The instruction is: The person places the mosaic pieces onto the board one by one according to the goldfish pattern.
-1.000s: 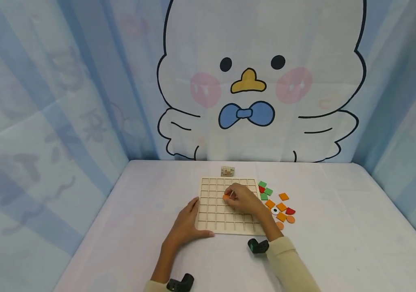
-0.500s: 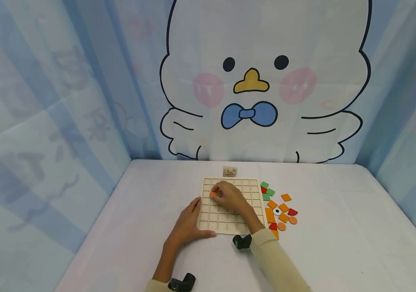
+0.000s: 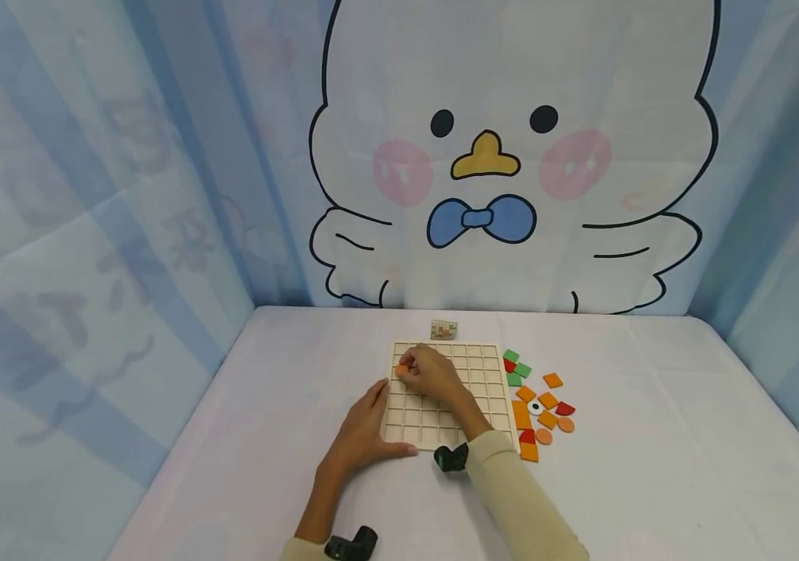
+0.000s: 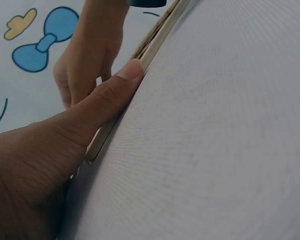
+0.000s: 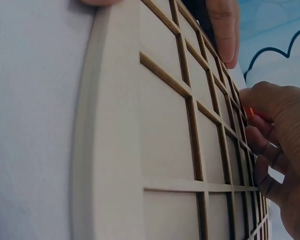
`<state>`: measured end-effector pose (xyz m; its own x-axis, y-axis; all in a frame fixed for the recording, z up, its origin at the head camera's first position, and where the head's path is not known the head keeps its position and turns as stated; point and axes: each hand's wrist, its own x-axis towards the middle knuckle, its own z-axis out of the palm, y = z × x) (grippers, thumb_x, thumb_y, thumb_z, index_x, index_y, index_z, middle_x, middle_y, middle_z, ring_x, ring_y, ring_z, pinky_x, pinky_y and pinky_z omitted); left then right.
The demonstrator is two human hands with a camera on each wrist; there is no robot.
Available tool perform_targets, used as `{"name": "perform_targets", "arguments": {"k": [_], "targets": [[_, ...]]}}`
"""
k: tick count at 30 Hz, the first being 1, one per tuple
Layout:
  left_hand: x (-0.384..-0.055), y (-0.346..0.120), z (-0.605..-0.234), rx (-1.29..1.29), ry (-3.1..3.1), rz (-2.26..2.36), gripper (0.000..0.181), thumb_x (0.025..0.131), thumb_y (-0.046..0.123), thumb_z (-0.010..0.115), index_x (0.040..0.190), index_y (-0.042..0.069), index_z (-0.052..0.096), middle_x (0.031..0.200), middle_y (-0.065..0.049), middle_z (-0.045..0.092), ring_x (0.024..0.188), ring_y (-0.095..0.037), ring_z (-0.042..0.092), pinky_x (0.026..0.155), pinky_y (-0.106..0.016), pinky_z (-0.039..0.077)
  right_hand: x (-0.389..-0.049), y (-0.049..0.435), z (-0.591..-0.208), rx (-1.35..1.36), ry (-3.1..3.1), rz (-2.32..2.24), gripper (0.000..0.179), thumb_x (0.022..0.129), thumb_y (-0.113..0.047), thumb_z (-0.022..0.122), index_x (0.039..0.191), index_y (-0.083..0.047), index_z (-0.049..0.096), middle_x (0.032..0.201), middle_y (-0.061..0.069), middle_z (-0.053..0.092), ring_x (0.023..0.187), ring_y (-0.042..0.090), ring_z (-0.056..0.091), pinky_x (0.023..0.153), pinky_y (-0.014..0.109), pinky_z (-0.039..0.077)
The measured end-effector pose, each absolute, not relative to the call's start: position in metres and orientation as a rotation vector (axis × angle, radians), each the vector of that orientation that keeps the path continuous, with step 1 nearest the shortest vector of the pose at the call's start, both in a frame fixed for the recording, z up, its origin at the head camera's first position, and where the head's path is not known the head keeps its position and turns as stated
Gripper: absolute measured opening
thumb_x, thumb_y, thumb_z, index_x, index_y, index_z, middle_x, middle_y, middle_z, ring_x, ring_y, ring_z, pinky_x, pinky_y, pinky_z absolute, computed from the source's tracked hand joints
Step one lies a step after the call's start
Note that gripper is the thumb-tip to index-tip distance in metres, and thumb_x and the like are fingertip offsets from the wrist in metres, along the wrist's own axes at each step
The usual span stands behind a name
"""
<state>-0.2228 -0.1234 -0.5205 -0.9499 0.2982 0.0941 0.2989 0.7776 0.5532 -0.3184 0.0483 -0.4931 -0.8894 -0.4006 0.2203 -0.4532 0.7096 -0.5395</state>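
1. Pinching an orange piece point(image 3: 402, 369) between thumb and fingertips, your right hand point(image 3: 434, 377) reaches across the wooden grid board point(image 3: 486, 382); its grip is narrow.
2. That orange piece is over the far-left part of the board, near the left edge. Your fingers hide most of it, so you cannot tell its full shape, nor whether it touches the wood.
3. Your left hand point(image 3: 362, 428) is spread wide around the board's near-left corner: your thumb lies along the near edge, your fingers against the left edge. In the left wrist view, your thumb tip rests on the rim.
4. The board lies flat on the white-covered table point(image 3: 652, 467), its grid of square cells facing up.
5. To the right of the board you have loose pieces: three green ones, with a red piece point(image 3: 509, 365) among them at the far end, then orange squares, an orange rectangle point(image 3: 521, 415) just beside the board, two orange discs, and two more red pieces.
6. A white disc with a black dot point(image 3: 535, 407) lies among the orange squares.
7. Just beyond the board's far edge is a small printed card point(image 3: 443, 329). Behind the table hangs a curtain point(image 3: 490, 273) with a cartoon bird.
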Motion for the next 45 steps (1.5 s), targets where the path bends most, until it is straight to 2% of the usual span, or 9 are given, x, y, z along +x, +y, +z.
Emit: {"name": "perform_targets", "arguments": {"k": [10, 31, 45], "targets": [[-0.2219, -0.124, -0.5158, -0.487, -2.96, -0.917, 0.125, 0.065, 0.069, 0.078, 0.155, 0.003, 0.022, 0.161, -0.013, 0.024, 0.144, -0.034, 0.032, 0.116, -0.047, 0.033, -0.3192, 0.0433, -0.4928, 0.725, -2.819, 0.864, 0.018, 0.091, -0.025, 0.069, 0.1, -0.01, 0.07, 0.097, 0.002, 0.063, 0.078, 0.014, 0.058, 0.068, 0.031, 0.051], [-0.2236, -0.1219, -0.5181, -0.486, -2.975, -0.939, 0.124, 0.065, 0.07, 0.077, 0.155, 0.003, 0.022, 0.162, -0.012, 0.022, 0.145, -0.033, 0.031, 0.115, -0.048, 0.034, -0.3186, 0.0446, -0.497, 0.632, -2.836, 0.958, 0.018, 0.09, -0.027, 0.07, 0.101, -0.014, 0.07, 0.1, 0.002, 0.064, 0.087, 0.016, 0.062, 0.076, 0.035, 0.052], [-0.2224, -0.1213, -0.5154, -0.529, -2.959, -0.908, 0.122, 0.067, 0.064, 0.08, 0.154, 0.0, 0.023, 0.16, -0.016, 0.024, 0.144, -0.035, 0.033, 0.115, -0.047, 0.035, -0.3171, 0.0433, -0.4987, 0.564, -2.842, 1.003, 0.016, 0.089, -0.03, 0.072, 0.098, -0.016, 0.072, 0.094, 0.0, 0.062, 0.081, 0.012, 0.06, 0.069, 0.031, 0.05]]}}
